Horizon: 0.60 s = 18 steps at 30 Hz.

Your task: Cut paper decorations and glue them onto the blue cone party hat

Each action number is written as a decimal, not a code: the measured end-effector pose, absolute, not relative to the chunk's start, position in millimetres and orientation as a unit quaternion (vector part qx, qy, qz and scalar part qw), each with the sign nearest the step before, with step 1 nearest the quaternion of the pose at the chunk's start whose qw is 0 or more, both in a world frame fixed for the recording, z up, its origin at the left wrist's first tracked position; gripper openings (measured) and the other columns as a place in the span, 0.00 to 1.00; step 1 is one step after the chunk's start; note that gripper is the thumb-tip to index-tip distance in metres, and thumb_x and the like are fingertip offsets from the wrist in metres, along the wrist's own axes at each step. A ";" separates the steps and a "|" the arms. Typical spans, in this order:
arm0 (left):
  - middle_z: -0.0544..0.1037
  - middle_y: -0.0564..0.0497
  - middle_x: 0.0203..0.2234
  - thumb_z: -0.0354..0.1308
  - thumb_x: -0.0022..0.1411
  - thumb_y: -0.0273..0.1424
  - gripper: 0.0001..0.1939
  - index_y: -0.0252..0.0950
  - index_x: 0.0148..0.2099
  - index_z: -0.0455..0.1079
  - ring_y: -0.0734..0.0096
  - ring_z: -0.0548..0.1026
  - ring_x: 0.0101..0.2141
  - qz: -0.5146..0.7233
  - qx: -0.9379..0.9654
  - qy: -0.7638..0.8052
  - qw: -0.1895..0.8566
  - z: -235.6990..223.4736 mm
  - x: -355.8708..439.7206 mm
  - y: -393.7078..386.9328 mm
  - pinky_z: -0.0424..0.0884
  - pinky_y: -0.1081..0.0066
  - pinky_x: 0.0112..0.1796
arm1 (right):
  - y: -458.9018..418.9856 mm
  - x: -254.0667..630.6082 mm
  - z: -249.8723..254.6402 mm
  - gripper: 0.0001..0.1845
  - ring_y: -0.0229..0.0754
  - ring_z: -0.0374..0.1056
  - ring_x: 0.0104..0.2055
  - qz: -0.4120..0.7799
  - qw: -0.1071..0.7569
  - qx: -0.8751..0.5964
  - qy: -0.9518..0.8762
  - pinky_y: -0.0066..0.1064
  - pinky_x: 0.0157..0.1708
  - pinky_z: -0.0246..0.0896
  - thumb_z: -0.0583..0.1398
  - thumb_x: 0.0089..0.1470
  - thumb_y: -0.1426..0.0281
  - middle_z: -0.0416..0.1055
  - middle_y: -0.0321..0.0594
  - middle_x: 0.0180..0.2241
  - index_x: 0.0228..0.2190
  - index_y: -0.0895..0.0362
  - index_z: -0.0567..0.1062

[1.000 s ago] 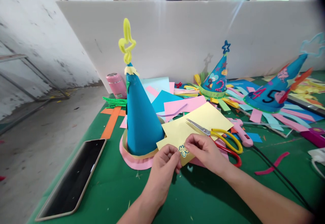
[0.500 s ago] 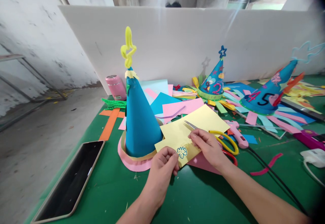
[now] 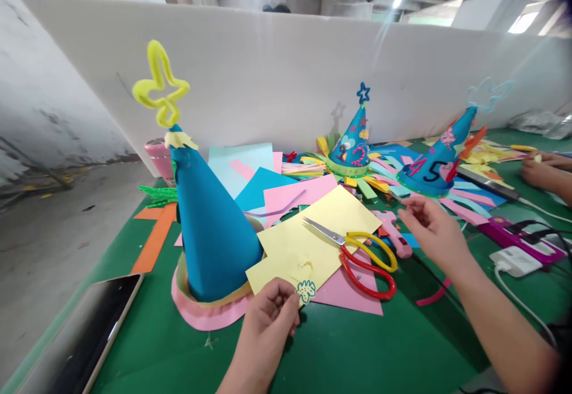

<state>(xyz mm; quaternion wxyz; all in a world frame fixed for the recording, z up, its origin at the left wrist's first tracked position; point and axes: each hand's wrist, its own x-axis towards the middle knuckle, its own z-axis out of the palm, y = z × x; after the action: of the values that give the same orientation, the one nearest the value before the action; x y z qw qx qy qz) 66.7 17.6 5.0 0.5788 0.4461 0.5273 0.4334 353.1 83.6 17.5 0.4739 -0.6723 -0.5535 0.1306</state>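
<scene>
My left hand [image 3: 272,322] pinches a small yellow paper cutout [image 3: 306,291] with a dark blue scalloped outline and marks. Just beyond it, yellow paper sheets [image 3: 313,236] lie on the green table, with scissors [image 3: 333,236] with one red and one yellow handle resting on them. My right hand [image 3: 431,230] reaches out over the table, fingers curled but apart, close to a pink glue gun [image 3: 395,236]. A small greyish bit shows by its fingertips, too blurred to name. Left of my hands stands a blue cone hat [image 3: 214,239] with a pink brim and yellow fuzzy-wire topper.
Two decorated blue hats [image 3: 351,143] stand farther back among paper strips. A phone [image 3: 89,334] lies at the left edge; a purple power strip [image 3: 522,239] with cords is at right. Another person's hand [image 3: 547,173] shows at far right. A white board [image 3: 250,78] stands behind.
My right hand has moved away from the scissors, to the right and forward. My left hand keeps the cutout. The view has turned right, bringing another person's hand in.
</scene>
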 end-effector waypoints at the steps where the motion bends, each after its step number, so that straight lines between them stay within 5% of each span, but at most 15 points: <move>1: 0.64 0.57 0.14 0.54 0.53 0.33 0.08 0.35 0.25 0.62 0.79 0.60 0.17 0.429 0.461 0.527 0.571 4.3 66.7 17.2 0.57 0.79 0.20 | 81.0 360.2 13.5 0.13 0.40 0.63 0.27 0.108 0.417 -0.700 -0.569 0.30 0.25 0.57 0.57 0.46 0.62 0.65 0.35 0.25 0.35 0.54 0.67; 5: 0.64 0.55 0.17 0.51 0.55 0.30 0.07 0.36 0.25 0.62 0.76 0.63 0.20 0.418 0.565 0.518 0.488 0.5 65.3 16.2 0.61 0.76 0.21 | 74.4 373.5 -1.4 0.18 0.43 0.67 0.29 0.045 0.231 -0.760 -0.606 0.32 0.27 0.60 0.55 0.47 0.58 0.70 0.41 0.32 0.38 0.55 0.66; 11: 0.71 0.43 0.35 0.47 0.55 0.21 0.07 0.35 0.33 0.63 0.64 0.70 0.37 0.398 0.795 0.423 0.176 -1.5 65.4 14.0 0.68 0.65 0.37 | 81.5 377.7 -12.8 0.22 0.49 0.68 0.36 0.074 0.076 -0.790 -0.604 0.34 0.30 0.61 0.51 0.47 0.56 0.68 0.48 0.41 0.41 0.56 0.62; 14: 0.70 0.42 0.45 0.45 0.55 0.19 0.10 0.36 0.34 0.64 0.57 0.63 0.50 0.299 0.836 0.450 0.096 -5.2 67.7 14.8 0.56 0.49 0.50 | 89.2 377.0 -17.5 0.23 0.53 0.69 0.33 0.091 0.048 -0.787 -0.608 0.38 0.29 0.61 0.50 0.47 0.56 0.70 0.51 0.38 0.40 0.57 0.63; 18: 0.65 0.42 0.52 0.45 0.53 0.18 0.10 0.36 0.31 0.63 0.53 0.51 0.57 0.193 0.836 0.510 0.064 -12.8 70.3 17.8 0.42 0.42 0.52 | 93.7 373.3 -20.3 0.24 0.59 0.69 0.35 0.093 0.036 -0.791 -0.603 0.41 0.31 0.60 0.50 0.46 0.55 0.71 0.55 0.37 0.41 0.58 0.65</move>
<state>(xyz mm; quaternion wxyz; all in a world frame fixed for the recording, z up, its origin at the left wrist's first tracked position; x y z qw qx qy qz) 70.3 17.8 -12.8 0.0643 0.8356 0.5103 0.1930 373.3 93.7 -20.3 0.0361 -0.7915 -0.6031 0.0925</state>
